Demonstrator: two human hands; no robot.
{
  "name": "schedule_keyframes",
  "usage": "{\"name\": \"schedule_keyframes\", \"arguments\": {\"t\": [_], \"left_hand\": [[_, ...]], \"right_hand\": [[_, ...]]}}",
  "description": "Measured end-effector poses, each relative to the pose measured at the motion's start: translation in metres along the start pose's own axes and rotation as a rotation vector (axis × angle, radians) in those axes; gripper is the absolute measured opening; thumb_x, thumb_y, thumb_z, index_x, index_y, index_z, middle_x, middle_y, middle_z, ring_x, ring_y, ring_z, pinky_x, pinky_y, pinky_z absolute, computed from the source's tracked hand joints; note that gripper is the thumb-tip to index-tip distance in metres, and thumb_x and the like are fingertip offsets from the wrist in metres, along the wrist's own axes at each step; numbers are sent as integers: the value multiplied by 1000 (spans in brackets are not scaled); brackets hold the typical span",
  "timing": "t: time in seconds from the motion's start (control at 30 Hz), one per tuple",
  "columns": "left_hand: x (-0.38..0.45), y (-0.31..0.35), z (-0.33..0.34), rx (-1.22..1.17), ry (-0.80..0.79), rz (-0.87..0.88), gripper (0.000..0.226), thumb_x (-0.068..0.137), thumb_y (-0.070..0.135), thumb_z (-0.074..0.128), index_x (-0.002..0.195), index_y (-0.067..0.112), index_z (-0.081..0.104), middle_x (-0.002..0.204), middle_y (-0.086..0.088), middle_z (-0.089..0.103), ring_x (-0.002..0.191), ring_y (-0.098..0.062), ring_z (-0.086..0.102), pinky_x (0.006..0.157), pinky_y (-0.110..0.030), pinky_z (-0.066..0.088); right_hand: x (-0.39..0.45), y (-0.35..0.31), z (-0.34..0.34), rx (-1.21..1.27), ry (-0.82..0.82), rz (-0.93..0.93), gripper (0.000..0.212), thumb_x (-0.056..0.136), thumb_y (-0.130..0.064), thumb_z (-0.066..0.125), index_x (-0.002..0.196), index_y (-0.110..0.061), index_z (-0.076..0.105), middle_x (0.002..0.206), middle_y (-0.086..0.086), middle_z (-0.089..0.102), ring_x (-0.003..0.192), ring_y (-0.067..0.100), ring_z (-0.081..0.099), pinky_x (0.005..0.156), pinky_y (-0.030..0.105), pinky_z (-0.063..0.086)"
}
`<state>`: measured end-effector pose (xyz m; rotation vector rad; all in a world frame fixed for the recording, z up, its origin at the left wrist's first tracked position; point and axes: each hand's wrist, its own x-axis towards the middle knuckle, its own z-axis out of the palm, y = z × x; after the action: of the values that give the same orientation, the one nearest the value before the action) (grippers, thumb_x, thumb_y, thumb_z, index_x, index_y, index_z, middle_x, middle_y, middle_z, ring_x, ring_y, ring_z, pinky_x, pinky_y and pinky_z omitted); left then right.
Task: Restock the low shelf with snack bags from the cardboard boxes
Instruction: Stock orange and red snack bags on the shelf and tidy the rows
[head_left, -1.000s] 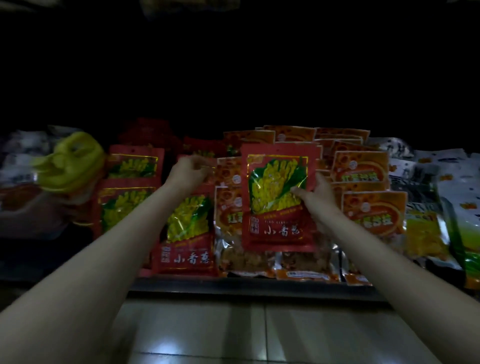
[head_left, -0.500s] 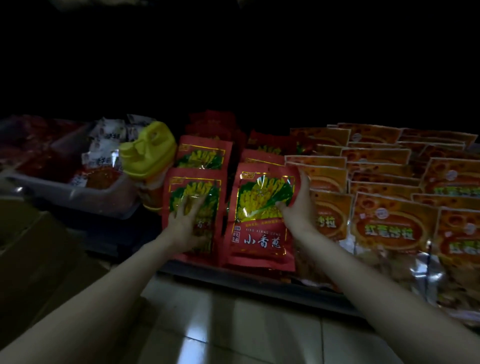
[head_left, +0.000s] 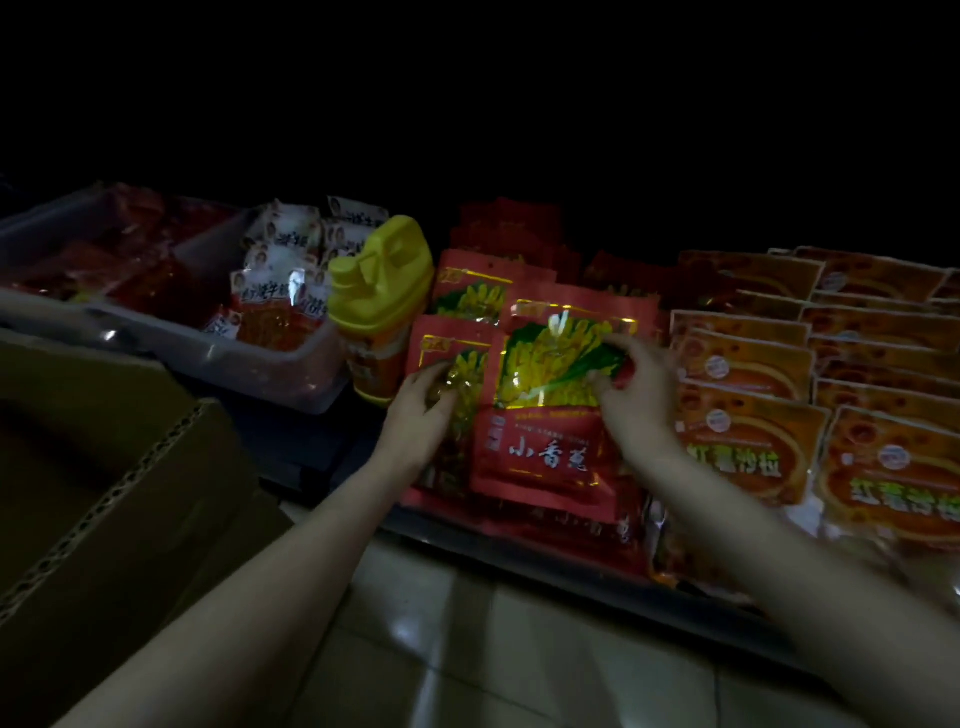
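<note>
- Snack bag (head_left: 550, 410), red with a yellow-green picture, stands at the front of the low shelf (head_left: 519, 551), leaning back on the red bags behind it, its long axis running up and away from me.
- My right hand (head_left: 631, 395) pinches its right edge at picture height, fingers curled over the front, thumb hidden behind.
- My left hand (head_left: 426, 410) grips the neighbouring red bag (head_left: 441, 353) just left of it, fingers curled onto its face; that bag sits partly behind the one I am placing.
- Both hands are at about the same depth, one either side of the bag, so neither is clearly nearer; the right one carries it.
- I judge the coming move turns on sliding this bag squarely in front of its row while the left hand keeps the next stack from tipping.
- Orange bags (head_left: 748, 415) lie just right of my right hand, and a yellow-capped jar (head_left: 382, 291) stands left of the red rows.
- Cardboard box (head_left: 104, 467) sits on the floor at my left, well apart from the shelf front.
</note>
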<state>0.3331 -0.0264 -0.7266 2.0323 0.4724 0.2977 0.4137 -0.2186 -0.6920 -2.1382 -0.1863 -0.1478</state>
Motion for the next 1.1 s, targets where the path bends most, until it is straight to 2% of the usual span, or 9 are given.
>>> {"name": "schedule_keyframes", "arguments": {"t": [0.1,0.23,0.33,0.43,0.53,0.67,0.87,1.03,1.1], "left_hand": [[-9,-4,-5,-29,25,-1,53,94,30,47,144,23,33,146,-4,35,133,-20,34,101,-26,27],[-24,-23,-17,210,-167,-27,110,52,65,50,147,37,3,157,-12,2,142,-34,14,115,-45,21],[-30,-40,-21,421,-349,-46,115,65,45,75,130,48,-20,152,-16,-26,143,-37,-11,115,-51,16],[-27,-48,-18,469,-296,-17,118,72,23,80,122,56,-21,152,-14,-28,143,-39,1,112,-51,25],[-22,-46,-10,532,-214,-6,119,69,28,81,119,62,-22,154,-11,-19,138,-41,21,106,-54,34],[-17,-38,2,545,-157,2,117,72,27,80,123,59,-20,155,-14,-14,139,-40,19,108,-55,32],[-4,-32,10,545,-143,50,122,71,20,80,132,48,-22,155,-16,-16,143,-36,15,106,-52,36],[-23,-49,-18,531,-285,-19,96,72,20,77,144,37,17,155,-10,-5,142,-37,2,113,-54,22],[-25,-32,-22,423,-112,6,74,77,17,70,140,26,31,152,-12,5,141,-35,9,114,-49,23]], "right_hand": [[-20,-15,40,77,-80,49,42,90,-8,59,130,-16,51,139,8,29,125,20,39,92,7,24],[-32,-34,79,144,-91,54,45,91,-9,58,134,-14,47,140,9,26,128,22,40,93,9,25],[-47,-32,91,63,-239,-67,54,94,-12,53,144,-13,32,151,10,9,137,21,27,97,7,20],[-54,-20,85,-269,-355,-303,80,94,-32,53,150,-12,0,152,13,-27,144,29,-11,116,33,7],[-53,-6,72,-668,-371,-540,114,77,-58,63,149,-8,-9,141,18,-43,135,34,-34,112,44,-14],[-48,11,69,-904,-449,-597,116,76,-61,61,146,-13,-18,140,18,-40,134,37,-33,108,51,-18],[-34,7,78,-931,-430,-557,113,79,-56,62,147,-12,-18,152,22,-23,140,40,-21,107,52,-18],[-49,12,57,-942,-522,-640,88,86,-50,56,151,-20,4,157,17,-1,144,34,2,110,57,-11],[-50,11,46,-845,-493,-636,72,91,-42,52,150,-21,16,156,14,9,144,31,10,111,53,-11]]}}
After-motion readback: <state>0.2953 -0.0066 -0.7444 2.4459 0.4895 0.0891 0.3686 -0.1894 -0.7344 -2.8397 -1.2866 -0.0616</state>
